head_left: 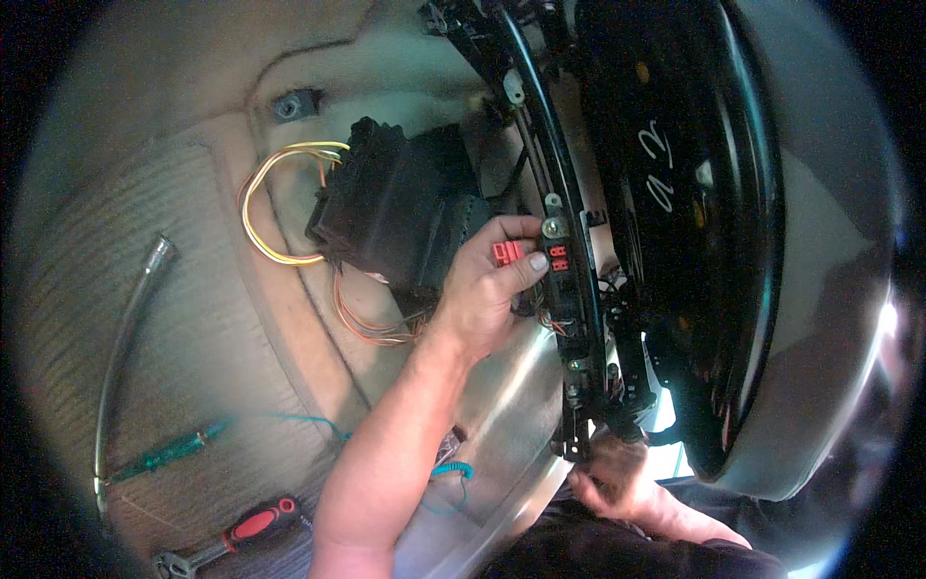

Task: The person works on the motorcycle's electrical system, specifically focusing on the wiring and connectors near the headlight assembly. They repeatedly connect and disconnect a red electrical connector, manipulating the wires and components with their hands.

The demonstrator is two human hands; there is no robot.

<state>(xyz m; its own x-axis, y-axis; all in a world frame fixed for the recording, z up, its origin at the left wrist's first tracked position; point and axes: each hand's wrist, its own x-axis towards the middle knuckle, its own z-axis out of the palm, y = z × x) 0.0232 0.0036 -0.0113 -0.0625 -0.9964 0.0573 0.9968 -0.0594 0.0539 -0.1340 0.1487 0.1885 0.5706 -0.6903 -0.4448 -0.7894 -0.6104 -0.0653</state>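
Note:
My left hand (487, 289) is closed on a red connector (505, 253), with fingertips against the black metal rail assembly (542, 116) that runs from top to bottom. Two smaller red pieces (558, 258) sit in the rail beside my thumb, below a bolt (553, 228). My right hand (617, 482) has curled fingers at the rail's lower end; what it grips, if anything, I cannot make out. A black box (381, 203) with yellow and orange wire loops (260, 241) lies left of my left hand.
A large glossy black panel (694, 251) with white handwriting fills the right. On the pale lined floor (174, 338) lie a metal tube (130, 343), a green probe-like tool (164, 454) with coiled cord and a red-black handled tool (246, 529). A metal edge (506, 415) crosses below the rail.

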